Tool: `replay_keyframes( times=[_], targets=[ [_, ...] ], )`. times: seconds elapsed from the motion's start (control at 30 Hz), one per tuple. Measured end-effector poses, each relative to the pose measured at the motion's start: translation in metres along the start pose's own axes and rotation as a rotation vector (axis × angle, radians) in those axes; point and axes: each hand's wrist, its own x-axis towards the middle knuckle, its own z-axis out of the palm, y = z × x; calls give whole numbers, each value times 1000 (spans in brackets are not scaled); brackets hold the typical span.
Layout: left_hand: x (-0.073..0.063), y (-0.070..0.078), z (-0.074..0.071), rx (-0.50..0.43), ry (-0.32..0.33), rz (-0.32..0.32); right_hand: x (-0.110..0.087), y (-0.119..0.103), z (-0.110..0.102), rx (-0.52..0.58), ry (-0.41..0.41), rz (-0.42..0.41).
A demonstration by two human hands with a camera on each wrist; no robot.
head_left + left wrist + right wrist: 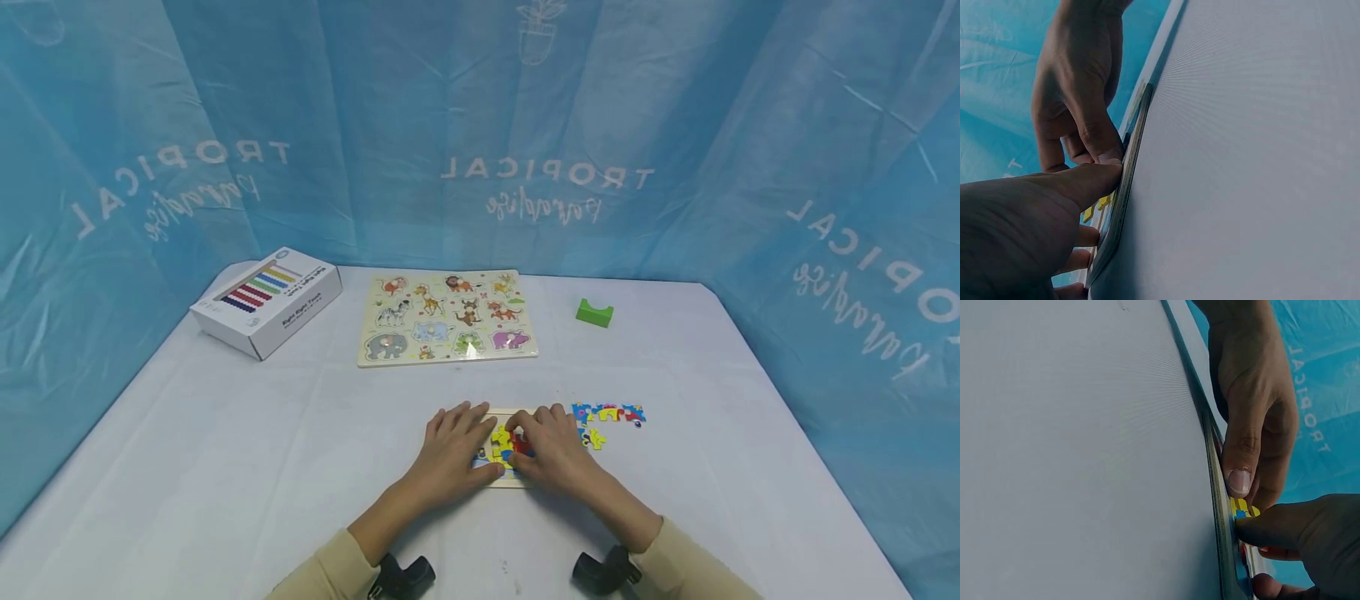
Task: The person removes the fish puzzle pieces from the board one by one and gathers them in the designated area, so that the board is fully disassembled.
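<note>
A small wooden puzzle board [510, 482] with yellow, red and blue jigsaw pieces lies near me on the table. My left hand [453, 454] rests on its left part, fingers extended and thumb [1094, 181] along the near edge. From the right, my right hand [553, 452] reaches over the board, index finger and thumb bent about a red jigsaw piece [522, 443]; the fingers partly hide it. In the right wrist view the right thumb [1272, 526] is down by blue and yellow pieces [1241, 506]. Loose joined pieces [609, 412] lie right of the board.
Farther back lies an animal peg puzzle [448, 318]. A white box [267, 302] with coloured bars pictured on it stands at the back left. A green notched block [595, 313] sits at the back right. Blue printed curtains [480, 125] surround the white table [225, 467].
</note>
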Motion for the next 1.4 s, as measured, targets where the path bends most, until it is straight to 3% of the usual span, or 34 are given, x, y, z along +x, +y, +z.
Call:
replay_keyframes(
  times=[0.2, 0.6, 0.83, 1.03, 1.23, 1.4],
  targets=[
    [0, 0, 1, -1, -1, 3, 1, 0, -1, -35, -8, 7],
    [0, -1, 2, 9, 8, 11, -1, 1, 1, -120, 78, -47],
    [1, -1, 2, 18, 7, 6, -4, 8, -2, -79, 113, -28],
    [2, -1, 3, 16, 9, 3, -12, 24, -13, -34, 157, 26],
    [2, -1, 3, -3, 7, -10, -25, 51, -25, -62, 219, 44],
    [2, -1, 3, -9, 5, -12, -37, 73, -32, -99, 220, 95]
  ],
)
